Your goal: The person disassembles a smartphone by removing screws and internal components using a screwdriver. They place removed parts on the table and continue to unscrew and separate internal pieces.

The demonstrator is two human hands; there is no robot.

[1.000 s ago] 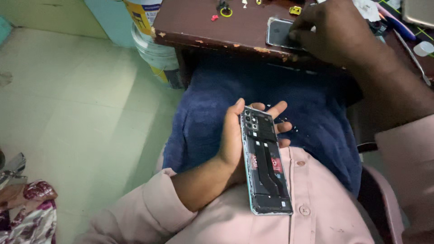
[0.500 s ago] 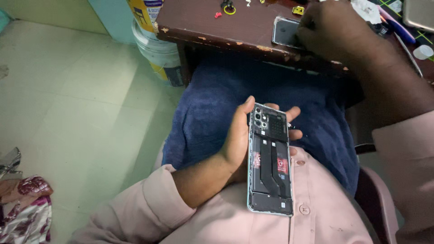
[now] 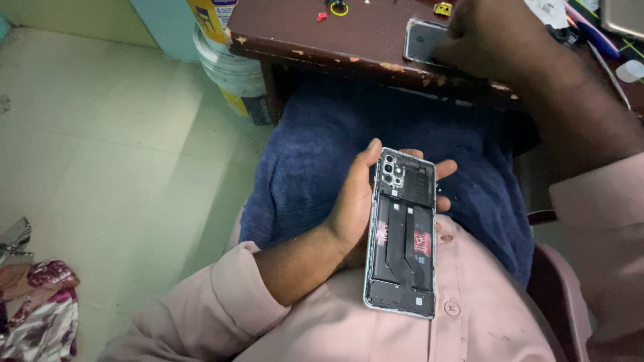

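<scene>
Your left hand (image 3: 352,204) grips an opened smartphone with its back cover off (image 3: 401,234), the black battery, flat ribbon cables and camera cluster facing up at you. The thumb lies along the phone's left edge and the fingertips (image 3: 444,167) curl round the right edge, so the clasp is firm. The phone sits over your lap, its lower end resting against your pale pink buttoned shirt (image 3: 469,322), its upper end above the dark blue towel (image 3: 315,147) spread across your knees. It stands well apart from the desk.

Your right hand (image 3: 493,33) reaches up onto the dark brown wooden desk with chipped edges (image 3: 302,33), near its front edge. It rests on a glossy dark phone back panel with rounded corners (image 3: 421,41) that lies flat there; the fingers are bent down over the panel's right part, but you cannot tell whether they pinch it or only press on it.

Further along the desk, toward its back edge, lie a small yellow ring (image 3: 339,8), a small red piece (image 3: 322,15) beside it and a small yellow part (image 3: 442,9). Below the desk's left corner a white plastic bucket (image 3: 235,74) stands on the pale green tiled floor (image 3: 100,147). A flowered cloth (image 3: 40,308) lies at the floor's lower left.
</scene>
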